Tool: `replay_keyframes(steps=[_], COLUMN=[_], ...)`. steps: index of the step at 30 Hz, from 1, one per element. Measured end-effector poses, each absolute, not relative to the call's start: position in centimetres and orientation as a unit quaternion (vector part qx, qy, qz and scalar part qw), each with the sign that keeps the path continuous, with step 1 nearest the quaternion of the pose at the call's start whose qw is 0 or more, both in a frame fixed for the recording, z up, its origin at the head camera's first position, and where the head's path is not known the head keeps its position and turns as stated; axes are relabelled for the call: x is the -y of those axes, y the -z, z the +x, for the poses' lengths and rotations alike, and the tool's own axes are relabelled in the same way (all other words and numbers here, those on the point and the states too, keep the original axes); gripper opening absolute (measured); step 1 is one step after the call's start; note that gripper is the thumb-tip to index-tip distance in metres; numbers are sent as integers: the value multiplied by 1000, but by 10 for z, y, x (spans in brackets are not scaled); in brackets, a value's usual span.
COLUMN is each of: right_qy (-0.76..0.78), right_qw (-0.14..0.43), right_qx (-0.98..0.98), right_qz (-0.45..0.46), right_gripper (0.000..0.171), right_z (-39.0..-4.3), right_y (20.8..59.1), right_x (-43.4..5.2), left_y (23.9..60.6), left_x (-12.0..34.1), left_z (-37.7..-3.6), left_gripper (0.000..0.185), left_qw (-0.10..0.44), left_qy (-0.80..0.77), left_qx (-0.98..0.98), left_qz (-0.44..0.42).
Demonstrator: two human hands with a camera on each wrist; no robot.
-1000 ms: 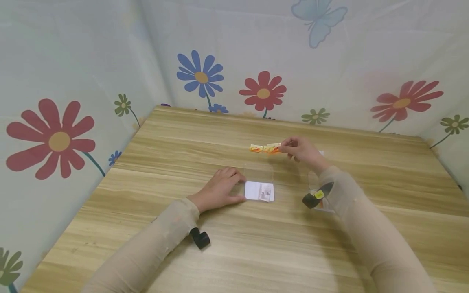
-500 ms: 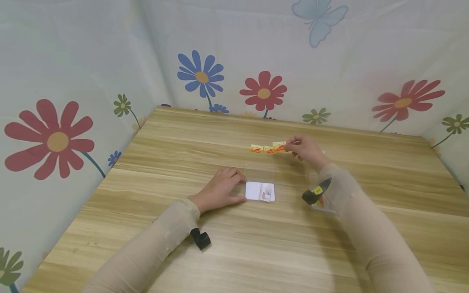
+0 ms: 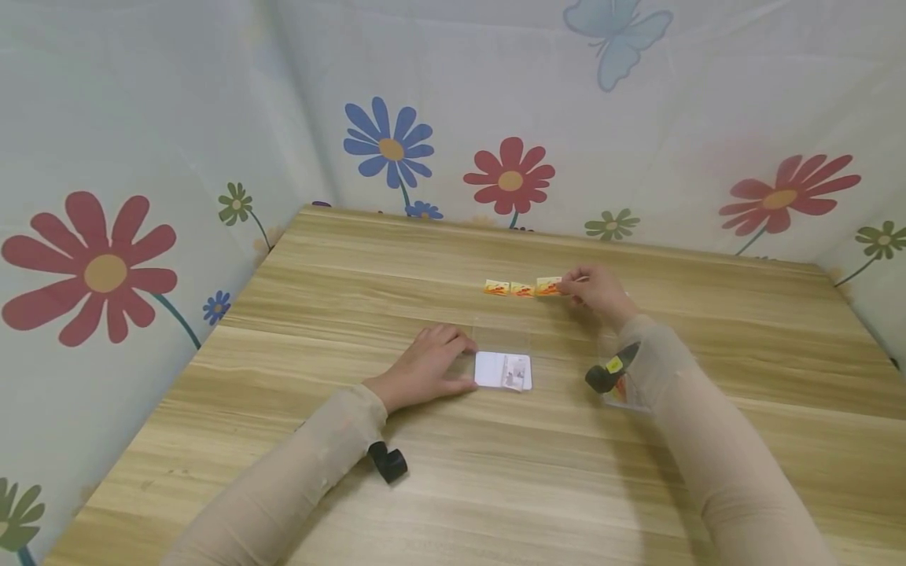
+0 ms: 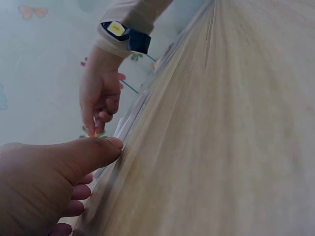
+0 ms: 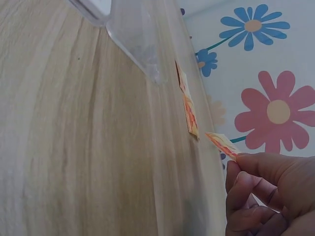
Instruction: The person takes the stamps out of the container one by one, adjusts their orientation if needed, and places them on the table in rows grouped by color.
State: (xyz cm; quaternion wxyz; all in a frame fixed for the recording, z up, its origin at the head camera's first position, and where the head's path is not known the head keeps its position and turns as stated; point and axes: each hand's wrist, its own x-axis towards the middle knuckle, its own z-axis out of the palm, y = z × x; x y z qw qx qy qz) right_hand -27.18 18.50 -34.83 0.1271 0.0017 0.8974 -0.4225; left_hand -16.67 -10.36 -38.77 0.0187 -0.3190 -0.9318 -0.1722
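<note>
My right hand [image 3: 596,291] pinches a small yellow-and-orange printed card [image 5: 224,144] between thumb and forefinger, with the other fingers curled in. The held card is at the right end of a row. To its left, two similar cards [image 3: 522,290] lie side by side on the table. Nearer to me, my left hand [image 3: 428,365] holds the left side of a small clear plastic case with a white base [image 3: 488,369], thumb at the near corner and fingers at the far one. Its clear lid [image 3: 501,336] is folded back. A greyish printed piece [image 3: 515,372] lies on the right half of the base.
A second clear box [image 3: 626,402] with something orange inside stands under my right forearm, partly hidden by it. Both cases stand on a wood-grain table [image 3: 453,487]. A flower-printed curtain [image 3: 439,71] borders the table's back and sides.
My right hand has shifted slightly right with its card. That card overlapped the middle one before; now it sits to the right of it in line. The left hand and case have stayed still.
</note>
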Motion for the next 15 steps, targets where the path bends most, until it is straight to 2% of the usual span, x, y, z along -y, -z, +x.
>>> replay_keyframes(steps=[15], right_qy=[408], right_qw=[122], right_qx=[-905], right_qz=[11], right_gripper=[26], right_z=[-274], right_y=[352], right_x=[-185], left_y=[386], left_x=[105], left_z=[-169], left_gripper=[51], left_qw=[15], left_qy=[168], left_qx=[932], left_qz=[-320])
